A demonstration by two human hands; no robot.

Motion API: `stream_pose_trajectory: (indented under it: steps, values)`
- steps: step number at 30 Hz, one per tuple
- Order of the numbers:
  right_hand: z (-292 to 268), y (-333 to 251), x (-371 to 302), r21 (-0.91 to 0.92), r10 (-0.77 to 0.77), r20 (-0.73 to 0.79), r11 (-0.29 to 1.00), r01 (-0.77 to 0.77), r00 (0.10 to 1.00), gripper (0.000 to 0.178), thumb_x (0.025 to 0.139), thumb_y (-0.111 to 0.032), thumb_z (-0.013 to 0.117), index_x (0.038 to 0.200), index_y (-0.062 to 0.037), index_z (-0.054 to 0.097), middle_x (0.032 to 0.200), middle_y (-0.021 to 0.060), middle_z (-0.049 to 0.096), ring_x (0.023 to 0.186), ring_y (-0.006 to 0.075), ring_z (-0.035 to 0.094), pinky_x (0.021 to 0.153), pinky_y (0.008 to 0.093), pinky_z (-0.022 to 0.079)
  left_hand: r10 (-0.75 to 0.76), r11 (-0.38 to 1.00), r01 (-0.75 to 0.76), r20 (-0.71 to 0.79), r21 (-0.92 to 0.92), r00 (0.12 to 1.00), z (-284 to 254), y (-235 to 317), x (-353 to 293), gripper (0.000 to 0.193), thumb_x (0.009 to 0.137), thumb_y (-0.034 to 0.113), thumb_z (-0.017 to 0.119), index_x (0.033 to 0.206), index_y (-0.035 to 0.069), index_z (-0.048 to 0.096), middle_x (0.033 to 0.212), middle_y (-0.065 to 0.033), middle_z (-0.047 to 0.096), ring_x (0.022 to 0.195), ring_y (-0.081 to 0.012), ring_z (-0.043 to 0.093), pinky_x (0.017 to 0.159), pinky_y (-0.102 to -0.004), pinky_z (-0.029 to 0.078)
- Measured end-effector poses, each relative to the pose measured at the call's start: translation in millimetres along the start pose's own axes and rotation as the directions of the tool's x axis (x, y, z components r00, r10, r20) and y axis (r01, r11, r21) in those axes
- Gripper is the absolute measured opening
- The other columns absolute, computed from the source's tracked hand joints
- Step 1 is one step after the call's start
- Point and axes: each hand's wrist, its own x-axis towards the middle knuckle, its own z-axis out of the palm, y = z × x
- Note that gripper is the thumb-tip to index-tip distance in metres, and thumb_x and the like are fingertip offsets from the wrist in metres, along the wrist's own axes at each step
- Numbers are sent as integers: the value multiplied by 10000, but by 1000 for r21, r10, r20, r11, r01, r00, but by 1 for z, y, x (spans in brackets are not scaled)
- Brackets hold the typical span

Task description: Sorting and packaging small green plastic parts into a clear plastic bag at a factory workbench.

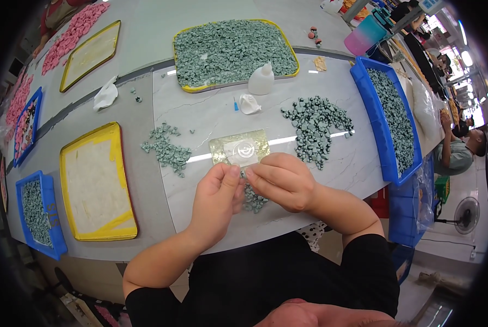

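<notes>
My left hand (214, 196) and my right hand (285, 182) meet at the near edge of the table, fingertips pinched together. Between them shows a small green piece (243, 175), mostly hidden by the fingers. Just beyond the fingertips lies a shiny yellowish sheet (220, 145) with a round white dish-like thing (246, 149) on it. Partly under my hands is a small heap of green pieces (255, 200). A looser green heap (167, 148) lies to the left, and a darker, two-toned heap (315, 128) to the right.
A yellow-rimmed tray of green pieces (227, 52) stands at the back, with a white squeeze bottle (261, 82) by its edge. A crumpled white tissue (249, 104) lies nearby. Blue bins (394, 158) (56, 231) flank the table. One bare yellow-edged tray (94, 185) sits left.
</notes>
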Motion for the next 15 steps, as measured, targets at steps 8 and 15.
stream_pose_trajectory:
  steps: [8,15]
  values:
    - [9,-7,2,318,263,-64,920,-230,963,251,631,61,689,873,19,638,802,105,604,673,214,580,570,292,475,265,930,-247,-33,271,964,-4,-3,-5,211,918,248,503,838,54,481,655,31,459,571,-22,391,503,-175,323]
    - [3,-8,3,419,371,-58,852,-315,927,258,623,94,690,861,8,640,799,93,605,656,198,582,560,271,467,400,803,-348,-5,485,917,1,-3,-5,216,909,217,518,810,25,514,676,15,502,626,-36,415,551,-198,351]
